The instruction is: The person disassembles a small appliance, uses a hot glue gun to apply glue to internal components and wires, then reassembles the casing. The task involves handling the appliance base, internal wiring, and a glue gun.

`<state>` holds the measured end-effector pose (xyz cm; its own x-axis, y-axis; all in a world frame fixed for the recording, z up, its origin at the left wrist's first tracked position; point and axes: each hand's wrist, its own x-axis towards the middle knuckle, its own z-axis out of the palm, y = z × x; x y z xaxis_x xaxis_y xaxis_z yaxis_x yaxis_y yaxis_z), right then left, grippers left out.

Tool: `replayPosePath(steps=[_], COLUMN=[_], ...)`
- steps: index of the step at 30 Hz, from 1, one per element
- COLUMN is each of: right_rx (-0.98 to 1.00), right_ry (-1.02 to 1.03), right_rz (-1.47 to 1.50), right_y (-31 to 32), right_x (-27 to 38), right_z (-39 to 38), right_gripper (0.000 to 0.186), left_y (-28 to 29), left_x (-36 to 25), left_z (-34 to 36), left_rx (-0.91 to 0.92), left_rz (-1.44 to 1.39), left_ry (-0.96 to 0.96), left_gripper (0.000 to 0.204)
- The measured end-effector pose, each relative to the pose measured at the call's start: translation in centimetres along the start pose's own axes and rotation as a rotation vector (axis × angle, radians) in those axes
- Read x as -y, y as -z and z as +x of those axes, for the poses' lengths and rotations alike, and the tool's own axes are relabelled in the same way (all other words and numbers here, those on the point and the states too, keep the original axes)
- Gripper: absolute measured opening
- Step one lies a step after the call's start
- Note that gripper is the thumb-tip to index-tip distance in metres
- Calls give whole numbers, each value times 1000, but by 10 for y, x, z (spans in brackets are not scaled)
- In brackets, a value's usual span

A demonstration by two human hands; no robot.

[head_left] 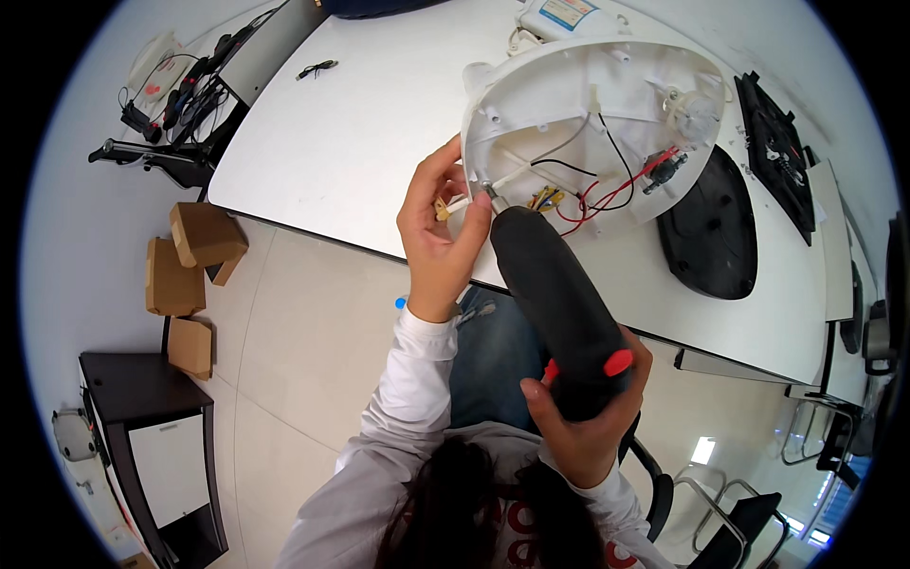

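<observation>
Pointing up-left into white housing [588, 114], black electric screwdriver [559, 303] gripped by right hand [583, 417], left hand [441, 237] pinching its tip.

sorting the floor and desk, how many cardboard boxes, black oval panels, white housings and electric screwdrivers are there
cardboard boxes: 3
black oval panel: 1
white housing: 1
electric screwdriver: 1, in the right hand, with the left hand at its tip
total: 6

Bare white table [351, 123] upper left offers passage; white housing [588, 114] and black oval plate [711, 228] block right.
</observation>
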<state>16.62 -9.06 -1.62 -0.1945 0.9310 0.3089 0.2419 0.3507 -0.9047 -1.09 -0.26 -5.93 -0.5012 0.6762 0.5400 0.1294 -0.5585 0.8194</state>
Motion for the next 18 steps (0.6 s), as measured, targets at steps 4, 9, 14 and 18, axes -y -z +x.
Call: replayPosePath(steps=[4, 9, 14, 18], right_rx=[-59, -82, -22, 25], right_ry=[183, 228, 213, 207], right_rz=[-143, -215, -228, -206], right_y=[0, 2, 3, 5], right_x=[-6, -3, 4, 8], right_z=[5, 7, 6, 7], right_gripper=[68, 65, 70, 76], left_y=[-1, -1, 2, 1], left_x=[-3, -2, 0, -1], left_z=[0, -2, -2, -2], left_rx=[3, 13, 15, 6], left_rz=[-7, 22, 23, 29], left_ry=[44, 14, 5, 40], left_gripper=[47, 47, 46, 46])
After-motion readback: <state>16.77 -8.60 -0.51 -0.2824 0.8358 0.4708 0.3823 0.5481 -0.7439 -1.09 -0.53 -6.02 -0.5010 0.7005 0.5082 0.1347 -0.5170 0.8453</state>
